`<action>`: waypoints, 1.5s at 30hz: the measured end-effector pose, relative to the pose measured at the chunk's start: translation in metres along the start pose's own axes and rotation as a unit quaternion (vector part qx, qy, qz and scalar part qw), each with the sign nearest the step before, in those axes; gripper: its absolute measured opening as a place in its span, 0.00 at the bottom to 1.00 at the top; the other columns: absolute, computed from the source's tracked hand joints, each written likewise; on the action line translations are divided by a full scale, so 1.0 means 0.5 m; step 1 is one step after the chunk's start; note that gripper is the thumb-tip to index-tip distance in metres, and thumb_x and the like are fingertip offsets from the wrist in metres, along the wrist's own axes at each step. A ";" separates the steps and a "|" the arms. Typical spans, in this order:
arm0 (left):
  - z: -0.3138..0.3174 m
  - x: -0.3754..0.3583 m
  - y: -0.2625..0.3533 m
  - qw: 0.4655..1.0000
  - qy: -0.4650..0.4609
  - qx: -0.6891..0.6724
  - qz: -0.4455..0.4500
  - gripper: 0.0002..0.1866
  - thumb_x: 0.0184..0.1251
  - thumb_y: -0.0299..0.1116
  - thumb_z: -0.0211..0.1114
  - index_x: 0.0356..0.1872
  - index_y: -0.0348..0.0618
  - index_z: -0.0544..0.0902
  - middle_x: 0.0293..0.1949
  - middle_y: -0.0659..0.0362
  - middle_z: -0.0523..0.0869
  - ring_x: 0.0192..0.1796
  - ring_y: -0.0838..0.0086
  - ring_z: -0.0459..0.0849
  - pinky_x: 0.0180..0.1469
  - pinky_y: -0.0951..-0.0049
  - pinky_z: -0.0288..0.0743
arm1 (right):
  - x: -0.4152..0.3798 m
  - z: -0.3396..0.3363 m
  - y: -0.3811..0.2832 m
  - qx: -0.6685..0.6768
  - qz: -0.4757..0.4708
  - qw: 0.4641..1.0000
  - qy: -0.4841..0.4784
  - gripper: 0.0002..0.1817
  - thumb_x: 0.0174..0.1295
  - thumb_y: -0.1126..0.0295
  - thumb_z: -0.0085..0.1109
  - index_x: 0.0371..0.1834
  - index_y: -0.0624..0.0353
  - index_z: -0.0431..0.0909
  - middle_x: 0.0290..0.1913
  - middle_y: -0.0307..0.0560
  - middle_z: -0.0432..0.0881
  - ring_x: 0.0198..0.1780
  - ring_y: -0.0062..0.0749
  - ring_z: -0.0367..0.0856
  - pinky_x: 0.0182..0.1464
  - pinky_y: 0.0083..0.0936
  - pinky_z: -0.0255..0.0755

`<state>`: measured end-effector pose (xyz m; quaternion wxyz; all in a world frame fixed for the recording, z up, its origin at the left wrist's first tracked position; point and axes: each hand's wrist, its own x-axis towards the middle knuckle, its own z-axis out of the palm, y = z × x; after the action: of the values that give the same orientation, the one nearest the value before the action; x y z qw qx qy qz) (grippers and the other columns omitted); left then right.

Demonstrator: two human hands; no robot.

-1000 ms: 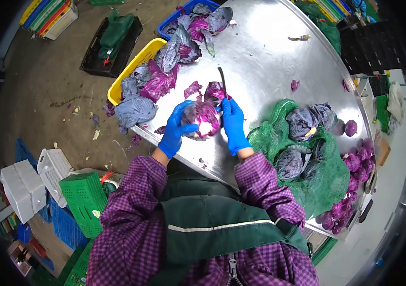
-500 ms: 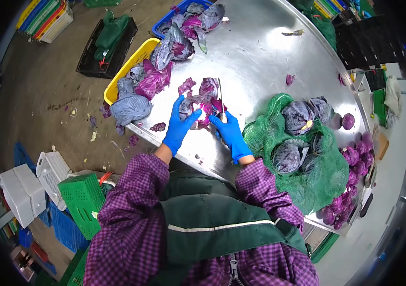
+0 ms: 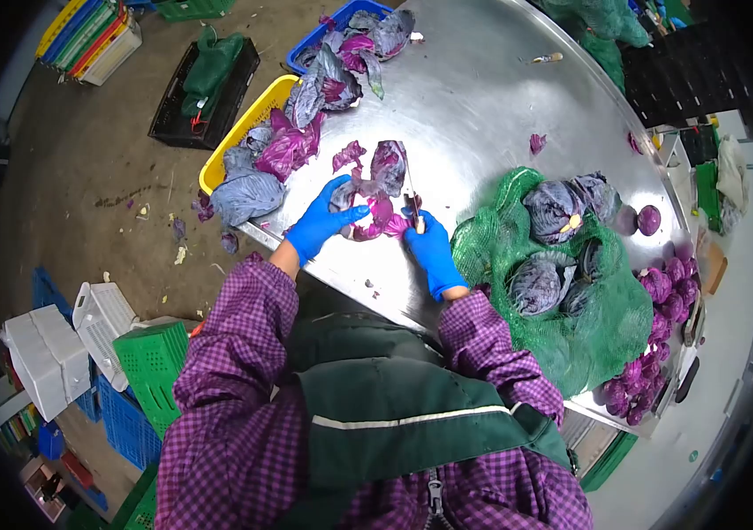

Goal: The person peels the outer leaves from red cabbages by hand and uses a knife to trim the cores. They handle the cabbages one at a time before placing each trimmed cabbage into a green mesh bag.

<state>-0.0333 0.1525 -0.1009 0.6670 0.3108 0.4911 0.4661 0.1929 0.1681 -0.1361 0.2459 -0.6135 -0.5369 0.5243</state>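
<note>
A partly peeled red cabbage (image 3: 379, 212) sits on the metal table in front of me. My left hand (image 3: 321, 221), in a blue glove, is wrapped round its left side, with the thumb over the top. In my gloved right hand (image 3: 432, 252) is a knife (image 3: 418, 210), held by its handle just right of the cabbage. The blade points away from me, past a loose outer leaf (image 3: 389, 166) behind the cabbage. A smaller purple leaf piece (image 3: 349, 155) lies beside that leaf. The fingertips under the cabbage are hidden.
At the left table edge, a yellow basket (image 3: 210, 170) and a blue basket (image 3: 294, 60) hold outer leaves. On the right, a green net bag (image 3: 597, 340) holds whole cabbages, and peeled cabbages (image 3: 656, 284) line the edge. Another knife (image 3: 548, 58) lies farther back.
My right hand has drawn slightly away from the cabbage with the knife. The left hand has moved a little left and its forearm has swung outward. The cabbage appears turned.
</note>
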 end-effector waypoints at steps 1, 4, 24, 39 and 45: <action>0.000 0.005 -0.003 1.000 -0.003 -0.001 -0.002 0.41 0.52 0.34 0.76 0.66 0.40 0.63 0.59 0.53 0.73 0.59 0.69 0.73 0.61 0.70 0.69 | -0.009 -0.008 0.004 -0.056 -0.060 0.996 0.026 0.22 0.59 0.68 0.59 0.57 0.58 0.74 0.40 0.54 0.83 0.38 0.34 0.83 0.42 0.28 0.75; 0.001 0.028 -0.009 0.986 0.027 0.155 0.055 0.48 0.42 0.42 0.81 0.65 0.36 0.65 0.59 0.54 0.74 0.59 0.69 0.74 0.62 0.71 0.67 | -0.041 -0.045 -0.107 -0.146 -0.157 0.977 0.002 0.30 0.62 0.61 0.57 0.68 0.52 0.62 0.44 0.57 0.82 0.42 0.45 0.84 0.44 0.33 0.76; 0.065 0.008 -0.077 0.988 0.055 0.037 0.139 0.51 0.46 0.39 0.79 0.69 0.37 0.56 0.63 0.48 0.69 0.64 0.65 0.70 0.65 0.68 0.64 | -0.015 -0.062 -0.121 -0.260 -0.200 0.938 -0.110 0.32 0.67 0.53 0.50 0.70 0.54 0.58 0.52 0.61 0.79 0.50 0.56 0.79 0.51 0.40 0.74; 0.057 0.010 -0.053 0.971 0.044 0.177 0.155 0.47 0.50 0.41 0.77 0.70 0.44 0.59 0.65 0.49 0.66 0.66 0.63 0.67 0.67 0.65 0.61 | 0.081 -0.055 -0.084 0.102 0.058 0.993 0.017 0.21 0.70 0.60 0.47 0.54 0.66 0.75 0.35 0.50 0.84 0.36 0.33 0.80 0.45 0.27 0.72; 0.076 0.009 -0.052 0.990 0.093 0.043 0.099 0.41 0.59 0.42 0.70 0.70 0.45 0.59 0.64 0.49 0.67 0.66 0.63 0.66 0.67 0.66 0.61 | -0.064 -0.040 -0.155 -0.114 -0.054 0.991 -0.040 0.33 0.69 0.57 0.47 0.75 0.46 0.47 0.35 0.68 0.80 0.37 0.59 0.82 0.40 0.42 0.74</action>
<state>0.0111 0.1485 -0.1130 0.5552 0.3412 0.5375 0.5352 0.1840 0.1674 -0.0502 0.1807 -0.5858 -0.6351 0.4699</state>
